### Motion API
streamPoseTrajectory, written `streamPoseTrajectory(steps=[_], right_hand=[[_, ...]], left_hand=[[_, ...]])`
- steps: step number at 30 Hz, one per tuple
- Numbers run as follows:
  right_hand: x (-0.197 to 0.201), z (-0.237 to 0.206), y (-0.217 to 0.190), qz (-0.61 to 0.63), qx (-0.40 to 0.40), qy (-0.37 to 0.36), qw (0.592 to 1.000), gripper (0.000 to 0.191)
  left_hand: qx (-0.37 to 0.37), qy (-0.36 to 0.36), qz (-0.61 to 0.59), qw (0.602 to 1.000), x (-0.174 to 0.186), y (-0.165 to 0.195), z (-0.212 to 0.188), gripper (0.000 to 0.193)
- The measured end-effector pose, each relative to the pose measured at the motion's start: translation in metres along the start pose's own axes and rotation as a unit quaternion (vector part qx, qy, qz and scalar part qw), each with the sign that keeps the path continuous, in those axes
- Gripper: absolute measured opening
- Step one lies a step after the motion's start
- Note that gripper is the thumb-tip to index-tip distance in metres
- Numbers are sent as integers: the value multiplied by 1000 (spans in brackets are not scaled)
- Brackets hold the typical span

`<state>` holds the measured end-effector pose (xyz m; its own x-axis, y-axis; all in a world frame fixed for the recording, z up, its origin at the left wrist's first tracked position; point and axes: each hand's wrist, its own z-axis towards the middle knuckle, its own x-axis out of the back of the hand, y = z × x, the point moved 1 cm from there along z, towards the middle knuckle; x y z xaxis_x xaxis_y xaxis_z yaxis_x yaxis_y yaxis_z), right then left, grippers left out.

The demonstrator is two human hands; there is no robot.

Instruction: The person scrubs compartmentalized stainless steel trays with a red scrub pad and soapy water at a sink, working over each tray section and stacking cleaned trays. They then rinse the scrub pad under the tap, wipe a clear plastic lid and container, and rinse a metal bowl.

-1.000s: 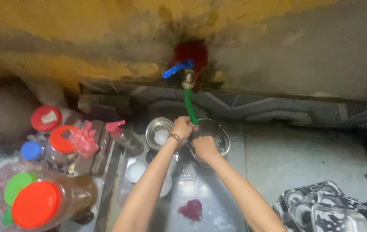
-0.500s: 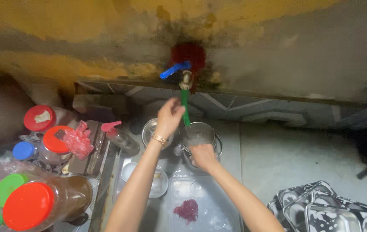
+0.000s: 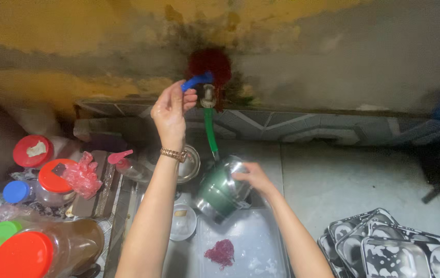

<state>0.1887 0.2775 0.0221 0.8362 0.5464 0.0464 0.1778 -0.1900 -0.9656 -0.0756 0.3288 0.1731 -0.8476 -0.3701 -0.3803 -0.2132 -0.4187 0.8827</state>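
Observation:
My left hand (image 3: 171, 110) is raised to the wall tap, fingers closed on its blue lever handle (image 3: 197, 81). A green hose (image 3: 210, 131) hangs from the tap spout down toward the sink. My right hand (image 3: 251, 176) grips the rim of a steel pot (image 3: 222, 190), which is tilted on its side under the hose end. A gold bracelet sits on my left wrist.
Below the pot lies a steel sink tray (image 3: 261, 247) with a red scrubber (image 3: 220, 253), plus a small bowl (image 3: 183, 221) and a steel bowl (image 3: 191, 164). Jars with red, blue, green lids (image 3: 55, 177) crowd the left. Stacked steel trays (image 3: 384, 247) lie lower right.
My left hand rose from the bowls up to the blue tap handle. My right hand tipped the pot onto its side.

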Motion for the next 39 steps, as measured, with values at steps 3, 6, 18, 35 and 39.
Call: streamPoseTrajectory(steps=[3,6,18,35,39], right_hand=[[17,-7,19,182,-44,89,978,25],[30,-12,29,338,-105,168,920,20],[67,-31,23,329,-39,220,918,32],[-63,-48,27,-516,268,38,813,15],[-53,-62,18,-403,302,98,858,17]], left_hand=[[-6,33,32,999,6,-3,25,28],[18,51,76,996,11,-9,64,27],[131,37,113,984,51,-70,-84,30],[187,-143,537,810,91,-93,-382,53],[260,-213,553,762,92,-88,-397,70]])
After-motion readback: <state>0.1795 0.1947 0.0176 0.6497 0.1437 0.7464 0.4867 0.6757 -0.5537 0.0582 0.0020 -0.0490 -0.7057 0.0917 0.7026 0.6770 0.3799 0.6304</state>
